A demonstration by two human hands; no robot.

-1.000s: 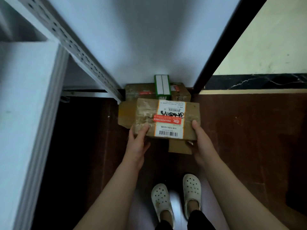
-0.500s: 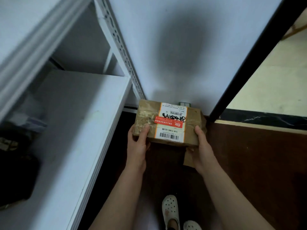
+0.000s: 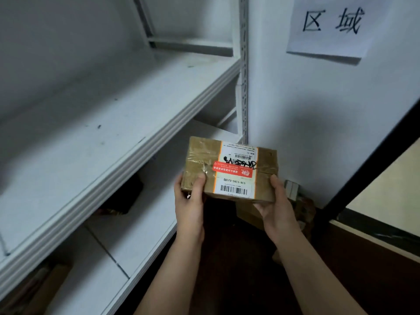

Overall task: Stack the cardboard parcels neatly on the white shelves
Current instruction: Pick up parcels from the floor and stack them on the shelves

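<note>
Lifting away from the floor, the cardboard parcel [image 3: 229, 169] now sits higher than it did half a second ago. It is held in the air in front of the right end of the lower white shelf [image 3: 141, 235], just beside the perforated upright post [image 3: 244, 64], and touches neither. The view has tilted up with it: the pale shoes seen earlier have dropped out of view, and a paper sign [image 3: 329, 26] with two handwritten characters has appeared on the white wall [image 3: 318, 110] at upper right. The upper white shelf [image 3: 91, 133] now fills much of the left side.

Both hands keep the same hold as before. The left hand [image 3: 189, 201] grips the parcel's near left corner, with the thumb lying flat on the taped top and the fingers curled out of sight underneath. The right hand [image 3: 276, 205] grips the near right corner, with the thumb pressed on the top edge and the palm cupped below. Both forearms reach up from the bottom of the view, roughly side by side. The parcel lies nearly level, with its white and orange label facing up (the barcode is on the side nearest the person).

A dark object [image 3: 122, 198] rests on the lower shelf, in shadow under the upper one. More cardboard boxes [image 3: 295, 201] sit on the floor by the wall, partly hidden behind the right hand.
</note>
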